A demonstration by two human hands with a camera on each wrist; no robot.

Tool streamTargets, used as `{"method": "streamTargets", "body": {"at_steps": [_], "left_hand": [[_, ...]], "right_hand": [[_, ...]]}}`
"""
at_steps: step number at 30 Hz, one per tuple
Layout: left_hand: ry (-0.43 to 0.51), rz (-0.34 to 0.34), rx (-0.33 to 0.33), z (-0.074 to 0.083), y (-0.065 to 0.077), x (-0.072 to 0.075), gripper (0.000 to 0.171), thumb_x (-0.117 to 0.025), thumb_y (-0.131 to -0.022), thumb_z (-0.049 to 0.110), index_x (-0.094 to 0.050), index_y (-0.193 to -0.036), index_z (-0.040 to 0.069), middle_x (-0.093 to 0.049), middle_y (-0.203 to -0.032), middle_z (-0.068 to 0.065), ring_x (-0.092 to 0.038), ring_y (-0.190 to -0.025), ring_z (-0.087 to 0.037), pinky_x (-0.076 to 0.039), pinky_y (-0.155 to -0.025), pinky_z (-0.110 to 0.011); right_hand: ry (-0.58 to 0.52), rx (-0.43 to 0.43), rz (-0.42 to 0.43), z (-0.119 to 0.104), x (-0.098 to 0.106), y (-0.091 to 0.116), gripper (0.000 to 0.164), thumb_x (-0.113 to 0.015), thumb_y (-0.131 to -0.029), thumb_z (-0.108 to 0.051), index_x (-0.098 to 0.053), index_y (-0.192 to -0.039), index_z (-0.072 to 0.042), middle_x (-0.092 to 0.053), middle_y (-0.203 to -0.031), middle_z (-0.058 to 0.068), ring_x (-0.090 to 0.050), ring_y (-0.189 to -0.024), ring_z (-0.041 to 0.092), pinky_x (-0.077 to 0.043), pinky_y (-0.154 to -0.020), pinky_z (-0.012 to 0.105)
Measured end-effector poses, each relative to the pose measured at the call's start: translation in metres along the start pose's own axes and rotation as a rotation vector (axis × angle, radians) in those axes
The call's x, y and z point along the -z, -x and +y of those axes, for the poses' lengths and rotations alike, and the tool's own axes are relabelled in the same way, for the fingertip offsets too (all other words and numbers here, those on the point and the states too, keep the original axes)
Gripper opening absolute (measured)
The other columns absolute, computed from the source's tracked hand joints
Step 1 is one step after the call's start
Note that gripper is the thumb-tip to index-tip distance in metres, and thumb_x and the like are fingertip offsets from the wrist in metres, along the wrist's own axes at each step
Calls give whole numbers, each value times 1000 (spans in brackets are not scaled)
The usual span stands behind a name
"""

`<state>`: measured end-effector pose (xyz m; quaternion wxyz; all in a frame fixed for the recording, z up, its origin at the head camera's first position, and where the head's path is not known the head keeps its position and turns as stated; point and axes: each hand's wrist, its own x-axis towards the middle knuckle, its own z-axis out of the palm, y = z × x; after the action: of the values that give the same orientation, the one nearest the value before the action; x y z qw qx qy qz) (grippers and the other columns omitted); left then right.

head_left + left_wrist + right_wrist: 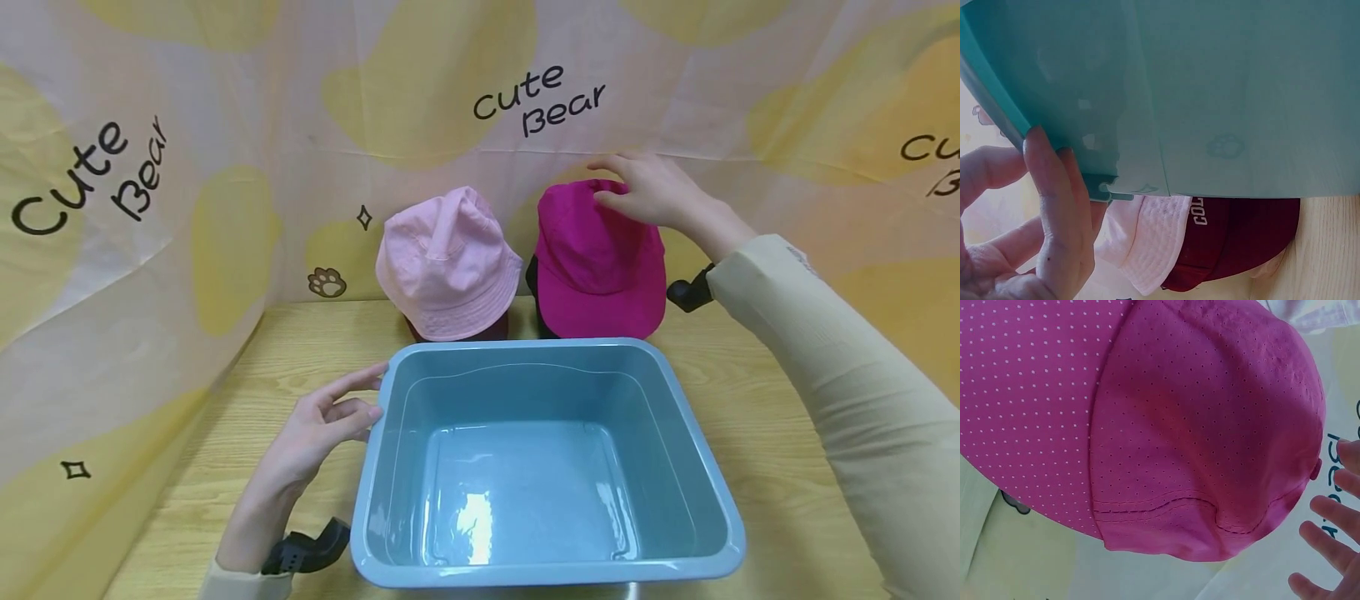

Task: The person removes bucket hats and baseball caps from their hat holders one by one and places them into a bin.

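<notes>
A light blue plastic basin (555, 575) stands in front, its inside showing bare. My left hand (318, 429) is at its left rim, fingertips touching the outer side without curling over the edge; the left wrist view shows these fingers (1054, 200) against the wall. At the back right, a magenta peaked cap (596, 250) sits over something black. Above its crown hovers my right hand (648, 190). Spread fingers (1329, 544) show apart from the cap in the right wrist view. A pink bucket hat (450, 258) rests on a dark red cap (1241, 237) with white lettering.
A wooden table (300, 342) carries the basin and hats. Behind and to the left hangs a printed cloth (420, 92) with yellow patches and "Cute Bear" lettering, close behind the hats. Black wrist devices (307, 550) are worn on both arms.
</notes>
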<state>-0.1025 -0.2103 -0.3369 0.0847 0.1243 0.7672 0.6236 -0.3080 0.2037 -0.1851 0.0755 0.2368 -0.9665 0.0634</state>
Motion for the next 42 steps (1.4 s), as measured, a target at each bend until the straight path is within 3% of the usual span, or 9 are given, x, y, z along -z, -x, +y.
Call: {"method": "streamTargets", "body": {"at_steps": [19, 42], "left_hand": [[17, -14, -9, 1, 0, 0, 52, -60, -94, 11, -44, -142, 4, -56, -120, 0, -68, -83, -7, -57, -74, -33], [20, -18, -25, 0, 0, 1, 53, -60, -94, 10, -42, -143, 4, -58, -120, 1, -69, -80, -8, -58, -74, -33]], "right_hand": [[46, 15, 0, 3, -11, -12, 47, -52, -95, -23, -47, -138, -4, -50, -140, 23, -45, -129, 42, -34, -109, 56], [36, 6, 63, 0, -13, -13, 35, -53, -93, -16, -56, -125, -2, -61, -120, 21, -56, -107, 37, -44, -94, 53]]}}
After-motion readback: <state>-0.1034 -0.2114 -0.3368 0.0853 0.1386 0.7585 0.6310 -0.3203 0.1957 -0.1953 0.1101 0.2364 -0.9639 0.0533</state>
